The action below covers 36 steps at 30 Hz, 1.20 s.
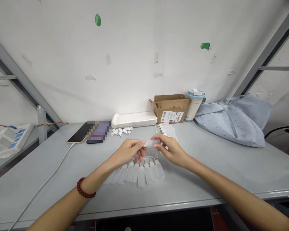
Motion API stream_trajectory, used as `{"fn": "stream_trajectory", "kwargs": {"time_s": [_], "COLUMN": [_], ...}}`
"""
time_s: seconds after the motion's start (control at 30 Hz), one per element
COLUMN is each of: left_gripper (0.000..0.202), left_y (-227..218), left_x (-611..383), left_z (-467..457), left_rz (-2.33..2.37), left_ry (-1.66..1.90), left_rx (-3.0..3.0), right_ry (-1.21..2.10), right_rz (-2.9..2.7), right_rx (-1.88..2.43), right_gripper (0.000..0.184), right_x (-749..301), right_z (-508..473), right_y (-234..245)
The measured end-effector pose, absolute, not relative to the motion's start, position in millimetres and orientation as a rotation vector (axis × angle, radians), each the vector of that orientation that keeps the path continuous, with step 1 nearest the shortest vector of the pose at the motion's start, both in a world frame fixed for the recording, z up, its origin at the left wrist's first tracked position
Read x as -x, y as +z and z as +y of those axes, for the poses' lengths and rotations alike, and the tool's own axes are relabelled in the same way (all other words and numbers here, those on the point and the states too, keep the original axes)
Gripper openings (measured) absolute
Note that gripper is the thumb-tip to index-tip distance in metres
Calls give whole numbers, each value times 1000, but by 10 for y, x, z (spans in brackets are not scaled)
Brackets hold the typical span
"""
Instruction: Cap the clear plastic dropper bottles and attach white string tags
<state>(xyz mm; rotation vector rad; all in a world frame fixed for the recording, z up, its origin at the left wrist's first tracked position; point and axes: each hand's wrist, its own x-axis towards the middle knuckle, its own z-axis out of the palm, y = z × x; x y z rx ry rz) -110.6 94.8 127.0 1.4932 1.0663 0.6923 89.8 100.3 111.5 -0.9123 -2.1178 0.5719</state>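
Between my two hands, above the grey table, is a small translucent plastic bottle [150, 143], lying roughly level. My left hand [132, 149] pinches its left end, and my right hand [170, 149] grips the right end with thumb and fingers. The left fingers hide that end of it. Below the hands, a fan of several similar bottles [141, 176] with thin white strapped tips lies on the table. More bottles [168, 131] lie behind my right hand, partly covered by it. A cluster of small white caps [121, 131] sits behind my left hand.
Two phones [77, 132] lie at the left, one with a white cable [49, 179] running to the front edge. Along the wall stand a stack of white envelopes [135, 119], a cardboard box [170, 107], a lidded cup [194, 106] and a grey-blue cloth bag [231, 123].
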Motion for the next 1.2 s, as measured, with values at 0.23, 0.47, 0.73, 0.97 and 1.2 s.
{"fn": "stream_trajectory", "kwargs": {"time_s": [0.23,0.47,0.73,0.97,1.2], "left_gripper": [36,16,15,32,41], "left_y": [1328,1206,1205,1329,1355], "left_x": [1080,1116,1123,1110,1105], "left_z": [874,874,895,877,885], "left_rz": [1096,1097,1077,1116,1016], "left_ry": [775,978,1012,771,728], "left_rx": [-1734,-2410,-2400,-1914,-1605], "right_ry": [580,1290,1515,1208,137], "right_rz": [-2132,-1842,-1673,-1882,-2264], "right_rx": [883,927,883,912,772], "right_gripper": [28,35,36,34,26], "right_x": [-910,-905,-893,-898,-933], "right_z": [993,1016,1043,993,1003], "right_y": [1127,1142,1148,1174,1091]}}
